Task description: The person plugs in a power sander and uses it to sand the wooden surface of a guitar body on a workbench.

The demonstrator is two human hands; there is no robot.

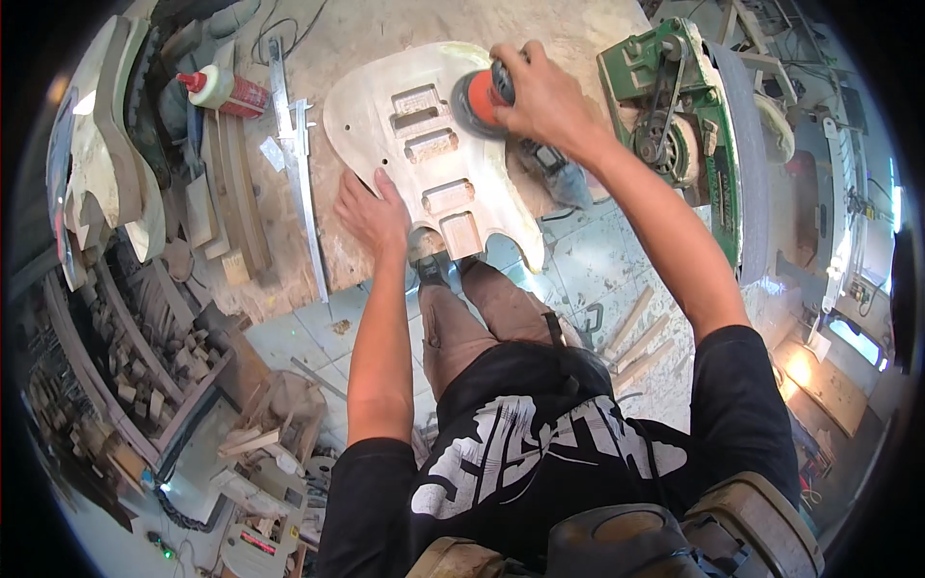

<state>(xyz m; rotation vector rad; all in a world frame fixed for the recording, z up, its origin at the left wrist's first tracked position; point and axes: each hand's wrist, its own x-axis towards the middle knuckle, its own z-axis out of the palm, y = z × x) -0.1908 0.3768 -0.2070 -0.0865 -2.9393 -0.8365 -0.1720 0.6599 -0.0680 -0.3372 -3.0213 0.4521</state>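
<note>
A pale, unpainted electric guitar body (371, 91) with several routed pockets lies flat on the workbench, its neck-joint cutout toward me. My right hand (549, 101) is closed around an orange and dark grey orbital sander (479, 99), whose round pad rests on the body's right upper side. With my left hand (374, 212) I grip the body's left edge, thumb on top and fingers along the side; part of that grip is hidden. Just right of the body, below the sander, sits a dark tool-like piece with a grey-blue bag (564, 178).
On the bench (289, 226) lie a metal ruler (306, 207), a caliper (297, 125), a red-and-white glue bottle (226, 91) and wood strips (236, 188). A green belt-driven machine (718, 144) stands at right. Wood offcuts (159, 371) fill a rack at lower left; wood strips (636, 337) lie on the tiled floor.
</note>
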